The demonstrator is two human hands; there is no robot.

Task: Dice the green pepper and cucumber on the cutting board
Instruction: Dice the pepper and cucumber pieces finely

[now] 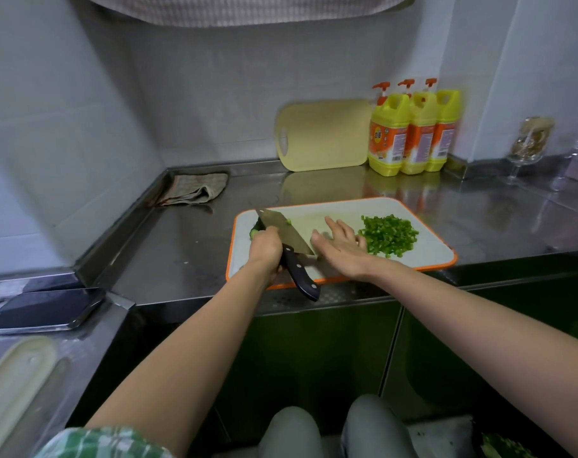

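Cucumber (254,232) lies at left edge of cutting board (429,256).

On the cutting board (429,249), diced pepper (389,235) lies right, cleaver (286,231) and cucumber (255,230) left, bottles (413,133) standing behind.

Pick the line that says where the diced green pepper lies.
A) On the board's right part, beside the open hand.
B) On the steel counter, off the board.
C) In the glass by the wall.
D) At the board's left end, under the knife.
A: the diced green pepper is heaped on the right part of the cutting board, just right of the open right hand; the left hand grips the knife farther left.
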